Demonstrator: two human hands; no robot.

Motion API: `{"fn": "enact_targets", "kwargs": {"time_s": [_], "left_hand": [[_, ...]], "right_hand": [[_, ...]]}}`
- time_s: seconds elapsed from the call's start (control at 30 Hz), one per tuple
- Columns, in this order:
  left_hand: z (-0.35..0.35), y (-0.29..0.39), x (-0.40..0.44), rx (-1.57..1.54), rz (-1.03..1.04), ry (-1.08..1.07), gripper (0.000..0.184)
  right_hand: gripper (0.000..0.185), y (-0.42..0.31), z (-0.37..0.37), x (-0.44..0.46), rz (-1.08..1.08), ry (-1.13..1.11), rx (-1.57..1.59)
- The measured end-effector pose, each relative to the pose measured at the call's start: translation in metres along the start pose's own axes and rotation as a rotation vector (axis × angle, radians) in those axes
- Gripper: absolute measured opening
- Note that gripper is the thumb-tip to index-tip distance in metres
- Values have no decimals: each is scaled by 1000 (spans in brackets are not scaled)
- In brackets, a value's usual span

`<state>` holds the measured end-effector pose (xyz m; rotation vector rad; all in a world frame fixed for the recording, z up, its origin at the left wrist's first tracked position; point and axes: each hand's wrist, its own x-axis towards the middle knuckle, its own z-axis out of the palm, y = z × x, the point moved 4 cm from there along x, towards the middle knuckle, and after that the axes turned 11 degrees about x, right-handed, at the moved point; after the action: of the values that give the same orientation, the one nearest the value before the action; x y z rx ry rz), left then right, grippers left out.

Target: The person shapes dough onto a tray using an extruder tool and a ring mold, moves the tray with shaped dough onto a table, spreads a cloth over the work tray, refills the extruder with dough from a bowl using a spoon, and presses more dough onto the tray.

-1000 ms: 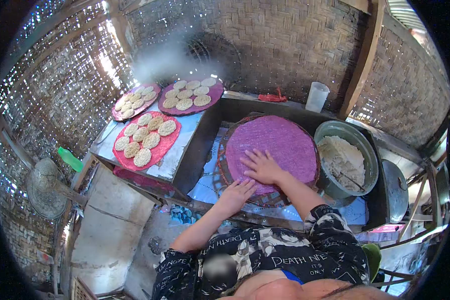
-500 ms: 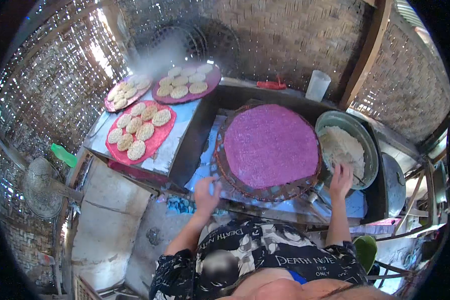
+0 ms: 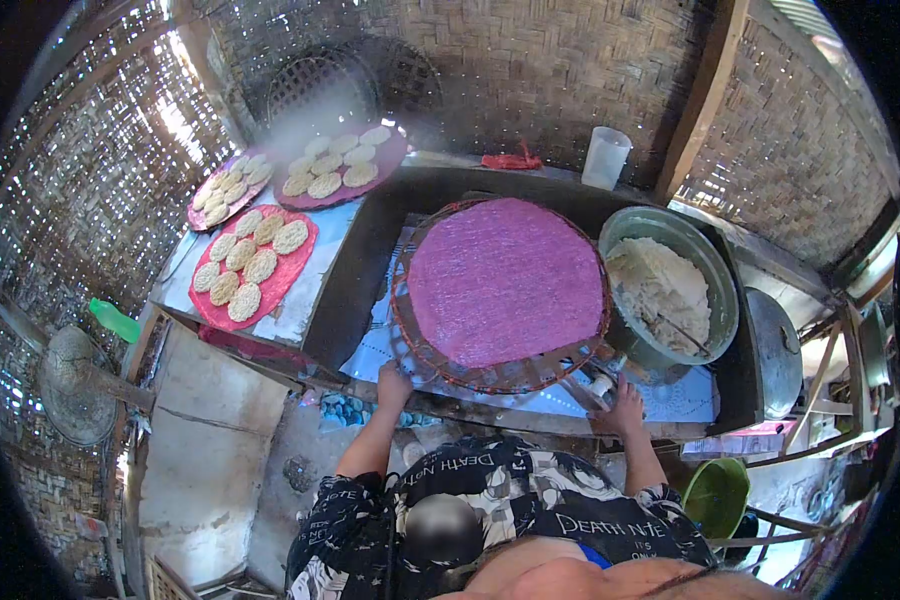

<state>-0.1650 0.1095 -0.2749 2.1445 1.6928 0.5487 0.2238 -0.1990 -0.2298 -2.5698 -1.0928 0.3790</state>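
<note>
My left hand [image 3: 394,386] is at the front edge of the work trough, just left of a round woven tray [image 3: 402,318]. Its fingers are curled together, and whatever they grip is hidden. A round pink cloth [image 3: 507,282] covers most of the tray. At the tray's lower right, my right hand [image 3: 625,408] is low over the trough's front edge with fingers apart. Close beside it lies a white-ended tool [image 3: 602,385]. Behind that hand stands a green basin [image 3: 727,310] with pale dough [image 3: 670,285] and a thin stick [image 3: 685,334] in it.
On the left table [image 3: 305,300], a red sheet [image 3: 295,265] and two round trays [image 3: 377,186] [image 3: 198,214] hold several coiled pale discs. Near the back wall are a clear plastic cup [image 3: 606,158] and a red item [image 3: 511,161]. A dark lid [image 3: 773,350] leans at right.
My right hand has come down from above the dough to the trough's front edge near the white-ended tool. My left hand has lowered to the same edge, and its fingers have drawn together.
</note>
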Motion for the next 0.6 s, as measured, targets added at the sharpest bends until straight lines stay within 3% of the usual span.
{"fn": "enact_targets", "kwargs": {"time_s": [0.1, 0.3, 0.37, 0.43, 0.5, 0.6], "left_hand": [[12, -12, 7, 120, -193, -132, 33], [-1, -51, 7, 121, -212, 132, 26], [-45, -51, 1, -497, -454, 53, 21], [-93, -34, 4, -620, -357, 316, 22], [-153, 50, 0, -772, -246, 337, 28], [-160, 138, 17, -493, -28, 70, 31]], "right_hand": [[100, 0, -3, -3, -63, 11, 87], [89, 17, -15, -28, 28, -110, 560], [88, 36, -17, -41, 50, -202, 960], [87, 33, -39, -54, 79, -275, 1213], [86, 16, -73, -67, 102, -314, 1321], [87, 38, -85, -61, 82, -332, 1413]]}}
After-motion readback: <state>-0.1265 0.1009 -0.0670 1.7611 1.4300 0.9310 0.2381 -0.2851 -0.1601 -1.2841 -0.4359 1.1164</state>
